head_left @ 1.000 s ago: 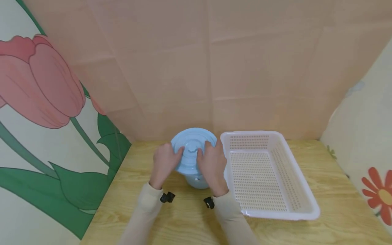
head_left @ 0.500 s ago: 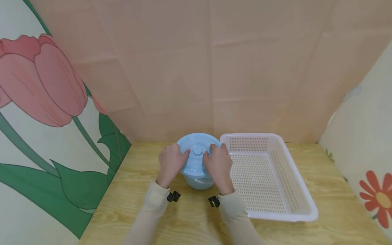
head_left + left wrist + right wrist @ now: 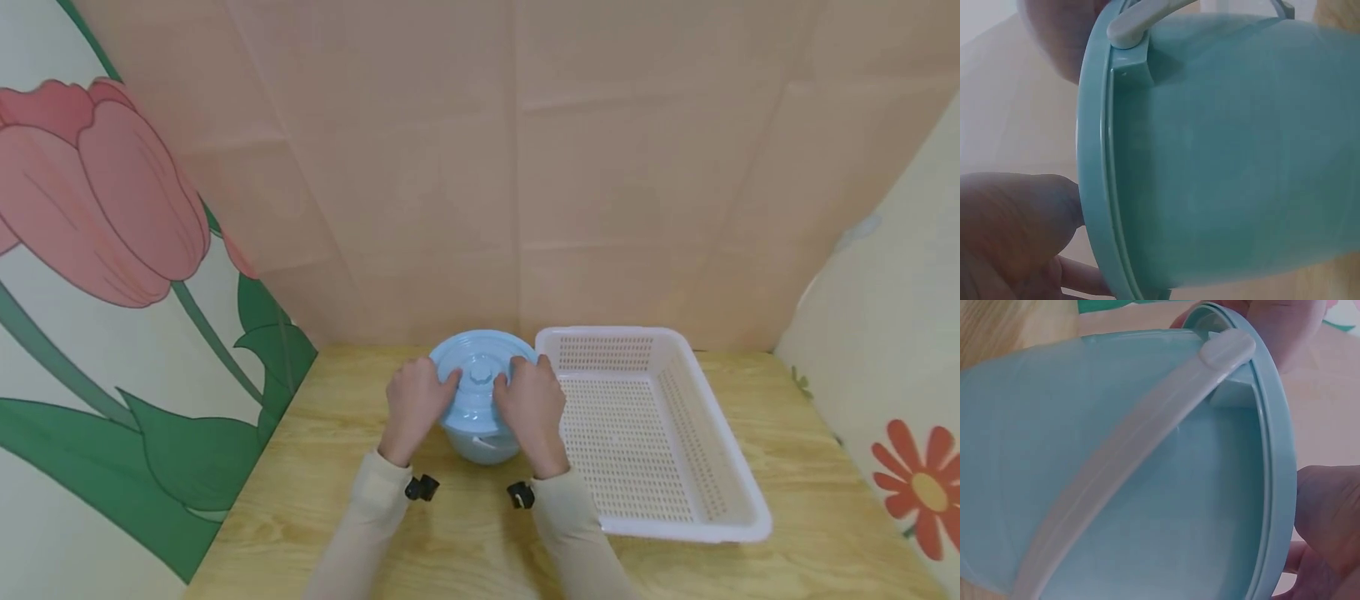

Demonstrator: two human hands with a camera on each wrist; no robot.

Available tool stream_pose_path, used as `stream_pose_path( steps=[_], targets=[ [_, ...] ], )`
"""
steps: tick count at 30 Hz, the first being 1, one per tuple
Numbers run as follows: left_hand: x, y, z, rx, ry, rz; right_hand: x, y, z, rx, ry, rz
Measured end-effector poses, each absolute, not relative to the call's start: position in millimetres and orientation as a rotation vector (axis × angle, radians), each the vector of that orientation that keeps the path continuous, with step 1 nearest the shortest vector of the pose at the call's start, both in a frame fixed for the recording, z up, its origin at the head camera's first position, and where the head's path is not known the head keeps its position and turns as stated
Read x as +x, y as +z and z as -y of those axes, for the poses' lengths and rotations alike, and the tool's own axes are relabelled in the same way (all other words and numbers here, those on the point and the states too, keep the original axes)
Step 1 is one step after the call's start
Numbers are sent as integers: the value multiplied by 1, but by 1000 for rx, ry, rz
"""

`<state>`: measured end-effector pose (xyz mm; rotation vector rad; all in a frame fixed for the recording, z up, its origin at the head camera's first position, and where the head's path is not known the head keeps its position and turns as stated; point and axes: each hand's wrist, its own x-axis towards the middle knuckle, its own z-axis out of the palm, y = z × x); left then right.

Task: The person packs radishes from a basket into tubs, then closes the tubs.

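Note:
A light blue bucket stands upright on the table with a round blue lid over its top. My left hand grips the left side of the lid, its thumb on the upper face. On the opposite side my right hand holds the edge the same way. Both wrist views show thumb and fingers at the rim, with the bucket's smooth wall beside them. A pale grey carrying handle hangs slantwise across the wall in the right wrist view. The bucket's inside is hidden.
Just right of the bucket, a white perforated plastic basket sits on the wood-grain table. A pinkish-brown sheet hangs behind. Flower-painted walls stand at left and right.
Both hands and the lid have shifted slightly right and down in the head view. The lid, earlier tilted and offset, now lies more evenly over the bucket. In the last half second little has moved.

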<state>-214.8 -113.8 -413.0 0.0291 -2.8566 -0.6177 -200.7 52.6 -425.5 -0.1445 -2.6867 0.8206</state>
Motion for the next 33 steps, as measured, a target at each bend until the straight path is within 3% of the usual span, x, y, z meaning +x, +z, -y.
stream_pose_path(
  steps=[19,33],
  targets=[
    [-212,-409,122,38,-574,2857,-190,-418,-65,-83,942,2651],
    [-210,-404,165,-192,-731,2809,-161,-398,-170,48,1195,2480]
  ],
)
